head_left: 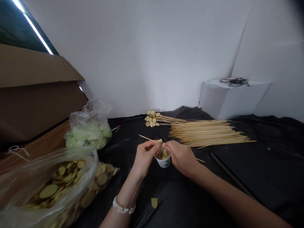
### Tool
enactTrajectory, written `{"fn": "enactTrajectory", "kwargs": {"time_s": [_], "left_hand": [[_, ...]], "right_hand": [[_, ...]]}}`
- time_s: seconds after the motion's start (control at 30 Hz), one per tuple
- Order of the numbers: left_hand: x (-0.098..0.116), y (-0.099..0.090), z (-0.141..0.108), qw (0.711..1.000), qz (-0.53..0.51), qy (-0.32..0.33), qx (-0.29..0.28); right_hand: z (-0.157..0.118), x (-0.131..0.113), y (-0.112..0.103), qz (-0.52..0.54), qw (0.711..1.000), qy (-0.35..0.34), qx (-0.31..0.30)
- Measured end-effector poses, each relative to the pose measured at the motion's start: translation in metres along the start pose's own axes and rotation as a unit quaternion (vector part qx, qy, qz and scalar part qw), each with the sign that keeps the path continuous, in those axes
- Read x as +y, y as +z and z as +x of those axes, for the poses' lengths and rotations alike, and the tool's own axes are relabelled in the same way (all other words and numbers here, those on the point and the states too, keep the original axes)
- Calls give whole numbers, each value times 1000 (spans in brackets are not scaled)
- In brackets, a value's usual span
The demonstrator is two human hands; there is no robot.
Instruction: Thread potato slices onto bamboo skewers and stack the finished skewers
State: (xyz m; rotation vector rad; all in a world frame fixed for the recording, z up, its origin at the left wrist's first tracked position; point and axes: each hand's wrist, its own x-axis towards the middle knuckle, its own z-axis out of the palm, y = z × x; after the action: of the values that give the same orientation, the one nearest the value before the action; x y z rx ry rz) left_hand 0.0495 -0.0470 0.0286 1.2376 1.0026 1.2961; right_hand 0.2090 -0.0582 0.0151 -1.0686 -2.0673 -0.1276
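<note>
Bamboo skewer (148, 138) pinched in left hand (146, 156), above paper cup (163, 162).
Potato slice (159, 140) at skewer's tip: likely slippery, easily split; take by its edge. Right hand (181, 158) curled beside it, grip hidden, cannot tell.

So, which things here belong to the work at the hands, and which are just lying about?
At work: left hand, right hand, held skewer, paper cup of slices, loose skewers, threaded skewers, bagged slices.
Lying about: bagged greens, cardboard box, white box.
</note>
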Motion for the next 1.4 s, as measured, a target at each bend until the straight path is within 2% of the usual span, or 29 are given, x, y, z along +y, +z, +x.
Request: {"fn": "enactTrajectory", "kwargs": {"time_s": [0.13,0.33,0.47,0.63,0.77,0.87,0.97,1.17,1.4], "left_hand": [[2,-1,1,999,37,26,0],[2,-9,6,985,131,102,54],[-7,-11,10,958,252,135,20],[-22,-13,12,947,301,116,-7],[-22,-15,10,929,343,111,-85],[-16,-14,7,924,340,92,-146],[-13,-12,4,944,280,62,-165],[-10,-12,6,984,139,16,-112],[0,-21,12,999,5,19,49]], "right_hand": [[1,1,0,1,999,21,-30],[5,8,-2,-34,994,87,-55],[7,12,-2,-42,990,113,-69],[6,14,3,-16,986,138,-94],[5,16,7,31,984,140,-104],[4,15,7,46,983,143,-107],[4,12,7,52,983,139,-111],[5,12,7,49,982,140,-114],[6,17,4,64,985,153,-56]]}}
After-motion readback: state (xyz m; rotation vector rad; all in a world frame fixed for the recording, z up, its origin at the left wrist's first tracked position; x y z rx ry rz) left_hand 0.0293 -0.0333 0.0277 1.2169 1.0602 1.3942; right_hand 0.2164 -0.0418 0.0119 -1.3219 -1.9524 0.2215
